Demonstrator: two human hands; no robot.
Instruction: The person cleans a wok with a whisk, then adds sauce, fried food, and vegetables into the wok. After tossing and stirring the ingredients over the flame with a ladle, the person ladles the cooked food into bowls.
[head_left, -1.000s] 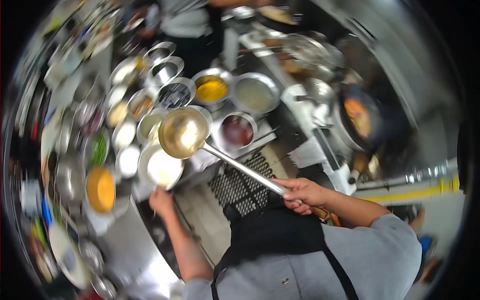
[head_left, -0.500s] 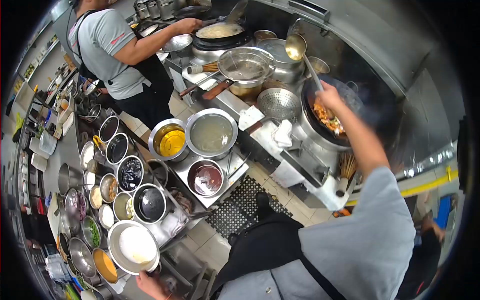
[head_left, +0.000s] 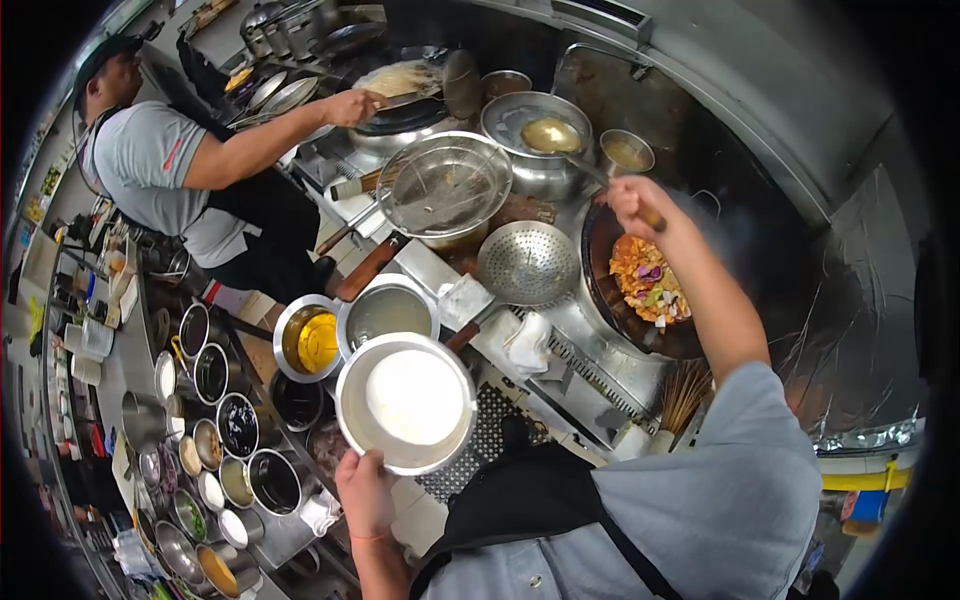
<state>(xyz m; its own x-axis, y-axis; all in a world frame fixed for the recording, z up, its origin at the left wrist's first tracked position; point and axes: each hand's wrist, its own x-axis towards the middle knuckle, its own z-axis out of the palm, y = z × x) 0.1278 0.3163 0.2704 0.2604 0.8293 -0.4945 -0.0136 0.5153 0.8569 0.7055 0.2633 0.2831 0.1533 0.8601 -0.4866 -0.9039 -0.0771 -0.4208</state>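
My left hand (head_left: pixel 365 490) grips the near rim of a pale metal bowl (head_left: pixel 447 440), which holds something white and is raised in front of my body. My right hand (head_left: pixel 640 205) is closed around the handle of a ladle (head_left: pixel 552 136). The ladle's bowl, with yellowish liquid in it, is over a lidded-looking metal pot (head_left: pixel 500 125). Below my right forearm sits a dark wok (head_left: pixel 598 250) with orange-coated pieces of food (head_left: pixel 645 280) and bits of purple and pale vegetable in it.
A perforated strainer (head_left: pixel 528 262) and a wire-mesh strainer (head_left: pixel 445 185) lie beside the wok. Pots of yellow liquid (head_left: pixel 318 342) and dark sauces (head_left: pixel 238 422) stand at left. A co-worker (head_left: pixel 190 170) tends another wok (head_left: pixel 400 80). A bamboo brush (head_left: pixel 685 392) stands near the wok.
My left hand has lifted the bowl of white stuff from the left containers towards the middle. The ladle has swung left and down from above the wok, over the pot. My view has shifted.
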